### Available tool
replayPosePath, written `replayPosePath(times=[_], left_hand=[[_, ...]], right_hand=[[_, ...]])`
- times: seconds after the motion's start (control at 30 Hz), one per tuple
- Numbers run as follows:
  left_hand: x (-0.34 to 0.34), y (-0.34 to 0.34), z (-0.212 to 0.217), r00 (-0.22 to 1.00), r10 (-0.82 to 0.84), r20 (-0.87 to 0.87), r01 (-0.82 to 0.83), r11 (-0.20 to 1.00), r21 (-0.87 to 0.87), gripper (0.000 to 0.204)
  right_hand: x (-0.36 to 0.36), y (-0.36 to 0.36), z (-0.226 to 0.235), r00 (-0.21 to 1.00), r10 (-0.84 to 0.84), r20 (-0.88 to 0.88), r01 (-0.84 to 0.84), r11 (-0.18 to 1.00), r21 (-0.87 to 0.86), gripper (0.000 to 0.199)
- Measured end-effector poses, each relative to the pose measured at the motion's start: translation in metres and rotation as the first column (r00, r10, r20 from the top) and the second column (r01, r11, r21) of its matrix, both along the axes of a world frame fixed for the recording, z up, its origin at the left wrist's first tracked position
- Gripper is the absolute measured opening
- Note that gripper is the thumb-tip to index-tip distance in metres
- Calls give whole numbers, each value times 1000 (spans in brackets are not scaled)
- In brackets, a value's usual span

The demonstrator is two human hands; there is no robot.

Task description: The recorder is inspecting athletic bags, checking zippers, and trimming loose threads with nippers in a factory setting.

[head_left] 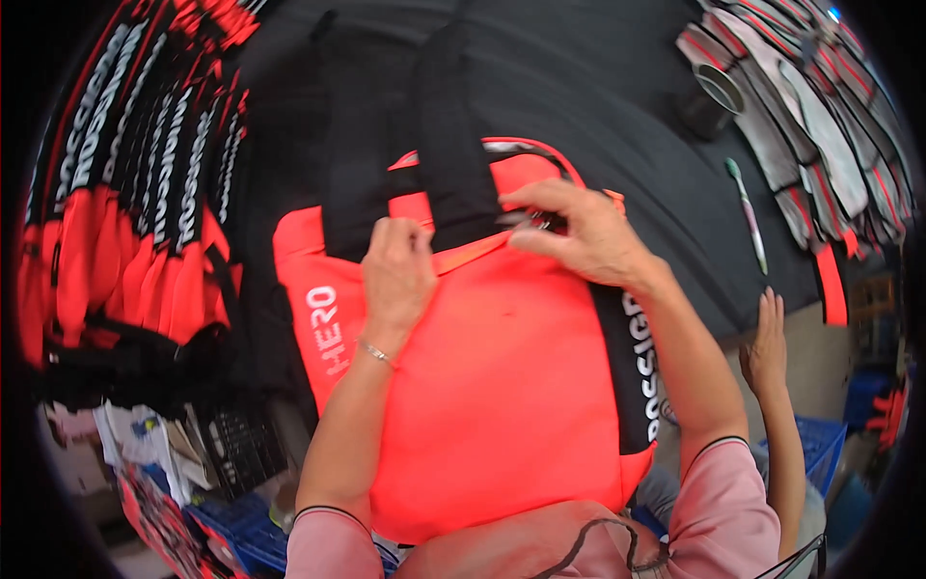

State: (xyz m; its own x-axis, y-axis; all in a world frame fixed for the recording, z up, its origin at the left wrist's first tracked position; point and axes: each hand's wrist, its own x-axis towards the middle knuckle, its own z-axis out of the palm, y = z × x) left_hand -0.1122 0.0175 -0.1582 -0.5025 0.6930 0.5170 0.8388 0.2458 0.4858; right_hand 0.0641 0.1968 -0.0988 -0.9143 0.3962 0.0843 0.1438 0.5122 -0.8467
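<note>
A bright red-orange backpack with black side panels lies before me, its lower end against my body. Two wide black straps run from its upper part away across the table. My left hand is closed, its fingers pinching the bag's fabric edge beside the straps. To its right, my right hand curls around a small dark metal tool that looks like thread snips, mostly covered by the fingers. The tool's tip points left, close to the strap and the orange seam.
Red and black bag pieces are piled at the left. At the right lie grey pieces with red trim, a dark cup and a toothbrush-like brush. Another person's hand rests near the table edge. Blue crates stand below.
</note>
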Motion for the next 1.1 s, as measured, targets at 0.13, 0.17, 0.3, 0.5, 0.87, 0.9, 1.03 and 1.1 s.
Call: replayPosePath(times=[0.13, 0.17, 0.3, 0.5, 0.87, 0.9, 1.03, 1.1], left_hand=[[6, -1, 9, 996, 21, 89, -21, 1000, -6, 13], [8, 0, 9, 993, 8, 119, -9, 1000, 5, 13], [9, 2, 7, 990, 34, 134, -37, 999, 14, 9], [7, 7, 9, 996, 39, 79, -39, 999, 1, 9], [4, 2, -14, 960, 71, -271, -94, 993, -70, 5], [2, 0, -23, 930, 59, -362, -115, 984, -134, 6], [20, 21, -24, 985, 46, -165, -78, 978, -194, 11], [14, 21, -24, 995, 55, -81, -68, 983, -169, 13]], right_hand=[[-37, -2, 20, 996, 4, -87, 9, 988, 152, 34], [-48, -4, 18, 997, -1, -79, 20, 972, 236, 37], [-74, -17, 1, 999, -38, -28, 47, 893, 448, 32], [-65, -20, -15, 1000, 3, -3, -1, 800, 601, 26], [-74, -26, -17, 988, 145, -60, -69, 744, 665, 21], [-75, -29, -20, 990, 128, -52, -63, 753, 655, 22], [-58, -20, -21, 998, 55, -13, -30, 716, 697, 21], [-63, -20, -23, 997, 73, -5, -49, 719, 694, 22]])
